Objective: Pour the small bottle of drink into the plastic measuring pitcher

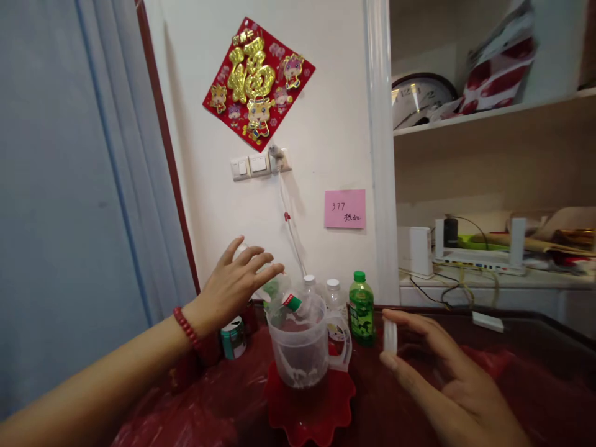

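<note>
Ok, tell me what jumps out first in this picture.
The red and gold wall hanging high on the white wall catches the eye first. Below it, the left hand tips a clear bottle over a plastic jug on a red mat. The right hand pinches a white cap, beside a green bottle.

Bottle (274, 292) mostly hidden behind left hand (233, 282). Right hand (447, 379) cut off at bottom edge. Clock (419, 99) partly hidden. Note (345, 209) writing barely legible.
</note>
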Demonstrator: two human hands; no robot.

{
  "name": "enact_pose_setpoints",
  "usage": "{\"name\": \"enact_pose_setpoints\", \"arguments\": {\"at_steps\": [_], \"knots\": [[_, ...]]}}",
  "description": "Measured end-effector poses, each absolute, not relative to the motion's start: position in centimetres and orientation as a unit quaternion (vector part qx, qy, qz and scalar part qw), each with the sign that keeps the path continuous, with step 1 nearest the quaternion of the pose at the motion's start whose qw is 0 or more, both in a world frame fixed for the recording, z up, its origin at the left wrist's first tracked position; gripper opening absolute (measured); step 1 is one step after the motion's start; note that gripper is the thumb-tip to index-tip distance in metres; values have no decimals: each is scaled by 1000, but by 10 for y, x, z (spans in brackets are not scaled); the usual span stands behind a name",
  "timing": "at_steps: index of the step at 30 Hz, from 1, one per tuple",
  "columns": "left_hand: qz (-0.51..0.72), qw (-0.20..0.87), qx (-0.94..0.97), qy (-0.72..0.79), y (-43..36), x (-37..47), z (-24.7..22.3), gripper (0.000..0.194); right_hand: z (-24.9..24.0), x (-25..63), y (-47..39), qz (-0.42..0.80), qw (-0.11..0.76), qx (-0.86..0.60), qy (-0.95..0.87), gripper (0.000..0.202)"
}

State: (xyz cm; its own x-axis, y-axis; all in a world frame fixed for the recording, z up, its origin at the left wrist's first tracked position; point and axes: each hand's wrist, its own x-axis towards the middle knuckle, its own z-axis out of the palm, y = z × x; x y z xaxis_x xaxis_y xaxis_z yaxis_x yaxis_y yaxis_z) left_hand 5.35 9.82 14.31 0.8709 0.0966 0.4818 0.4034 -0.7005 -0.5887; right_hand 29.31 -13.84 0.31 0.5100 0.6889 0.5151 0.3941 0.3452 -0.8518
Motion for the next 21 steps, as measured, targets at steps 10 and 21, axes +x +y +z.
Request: {"name": "enact_pose_setpoints", "arguments": {"at_steps": [10,21], "knots": [[-239,31,-952,-191,77,34,131,74,-8,290,-127,190,696,-505,-473,46],[-185,10,-972,-143,32,35,106,84,17,267,-136,20,669,-498,-551,32]]}}
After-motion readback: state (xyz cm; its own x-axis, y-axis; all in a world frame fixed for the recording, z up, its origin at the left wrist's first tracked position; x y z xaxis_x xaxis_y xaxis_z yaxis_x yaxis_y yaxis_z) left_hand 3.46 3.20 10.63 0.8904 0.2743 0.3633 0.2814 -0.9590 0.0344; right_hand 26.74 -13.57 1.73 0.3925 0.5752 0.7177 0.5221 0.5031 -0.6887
